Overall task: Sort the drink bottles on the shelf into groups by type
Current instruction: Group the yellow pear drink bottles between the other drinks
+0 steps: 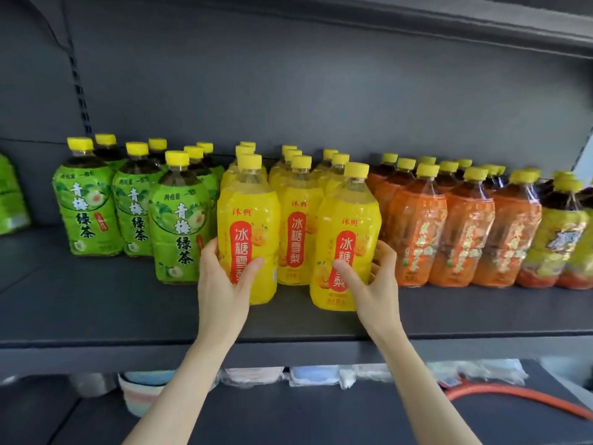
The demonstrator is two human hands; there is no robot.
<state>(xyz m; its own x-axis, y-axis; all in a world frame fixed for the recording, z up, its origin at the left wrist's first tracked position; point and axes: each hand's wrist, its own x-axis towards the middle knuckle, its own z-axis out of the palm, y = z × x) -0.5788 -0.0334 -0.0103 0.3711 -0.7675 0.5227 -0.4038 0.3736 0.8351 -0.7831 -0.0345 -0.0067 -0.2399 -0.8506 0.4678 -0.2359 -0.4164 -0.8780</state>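
Both hands' fingers [253,264] wrap smooth, glossy yellow-labelled plastic bottles [248,220].

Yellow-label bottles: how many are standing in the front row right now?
3. Left one is gripped by the left hand, the middle one stands free slightly farther back, and the right one is gripped by the right hand. More queue behind, partly hidden.

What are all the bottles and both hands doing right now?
Left hand: gripping the front left yellow pear-drink bottle, which is upright.
Right hand: gripping the front right yellow pear-drink bottle, which is upright.
Green tea bottles: upright, capped, grouped at left.
Orange-label bottles: upright, capped, grouped at right.
Yellow-and-red-label bottles: upright, far right.
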